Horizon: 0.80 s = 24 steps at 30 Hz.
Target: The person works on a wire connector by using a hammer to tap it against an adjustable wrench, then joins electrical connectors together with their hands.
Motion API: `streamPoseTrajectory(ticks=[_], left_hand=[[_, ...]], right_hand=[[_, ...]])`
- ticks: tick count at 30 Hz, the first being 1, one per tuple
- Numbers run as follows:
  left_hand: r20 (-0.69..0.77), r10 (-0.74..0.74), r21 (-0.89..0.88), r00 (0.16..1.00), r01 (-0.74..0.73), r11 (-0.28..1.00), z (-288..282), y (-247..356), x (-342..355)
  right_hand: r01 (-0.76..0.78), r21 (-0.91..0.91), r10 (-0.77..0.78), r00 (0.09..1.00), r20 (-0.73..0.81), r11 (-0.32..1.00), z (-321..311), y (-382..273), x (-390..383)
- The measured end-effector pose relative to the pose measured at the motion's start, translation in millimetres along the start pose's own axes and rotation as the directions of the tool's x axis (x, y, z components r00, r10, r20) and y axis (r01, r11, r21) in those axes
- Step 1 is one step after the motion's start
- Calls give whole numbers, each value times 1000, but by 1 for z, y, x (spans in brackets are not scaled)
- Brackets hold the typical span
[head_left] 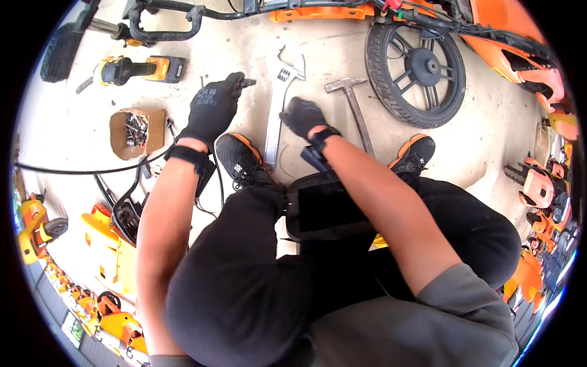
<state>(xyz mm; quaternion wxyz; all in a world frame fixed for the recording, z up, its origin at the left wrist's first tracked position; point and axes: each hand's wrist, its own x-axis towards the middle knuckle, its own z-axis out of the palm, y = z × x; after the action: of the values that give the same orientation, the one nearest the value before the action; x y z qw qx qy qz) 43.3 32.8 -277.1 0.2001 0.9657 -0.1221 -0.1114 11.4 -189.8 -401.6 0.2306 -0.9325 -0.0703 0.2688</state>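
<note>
My left hand (213, 107), in a black glove, is closed on a small dark piece (247, 83) sticking out from its fingertips; I cannot make out what it is. My right hand (301, 116), gloved too, has curled fingers just right of a long silver spanner (273, 134); whether it grips anything is hidden. An adjustable wrench head (284, 74) lies above it. A hammer (358, 113) lies to the right. At left are a cardboard box of small metal parts (153, 122) and a yellow-black cordless power tool (122, 70).
A spoked wheel with a black tyre (396, 104) lies at upper right. An orange vehicle frame (324, 13) crosses the top. Black cables (73, 171) run along the left floor. Orange machines (538, 189) line both sides. My shoes (238, 156) flank the tools.
</note>
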Motion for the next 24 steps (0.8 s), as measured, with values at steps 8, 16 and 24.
streamPoseTrajectory(ticks=[8, 16, 24], left_hand=[[-68, -28, -85, 997, 22, 996, 61, -55, 67], [4, 33, -81, 999, -33, 996, 75, -67, 94], [214, -123, 129, 969, 96, 987, 59, -53, 105]], right_hand=[[-125, -157, 64, 936, -346, 980, -91, 79, -57], [-567, 665, 343, 824, 452, 486, -70, 117, -67], [-433, 510, 347, 901, 259, 744, -100, 91, -68]])
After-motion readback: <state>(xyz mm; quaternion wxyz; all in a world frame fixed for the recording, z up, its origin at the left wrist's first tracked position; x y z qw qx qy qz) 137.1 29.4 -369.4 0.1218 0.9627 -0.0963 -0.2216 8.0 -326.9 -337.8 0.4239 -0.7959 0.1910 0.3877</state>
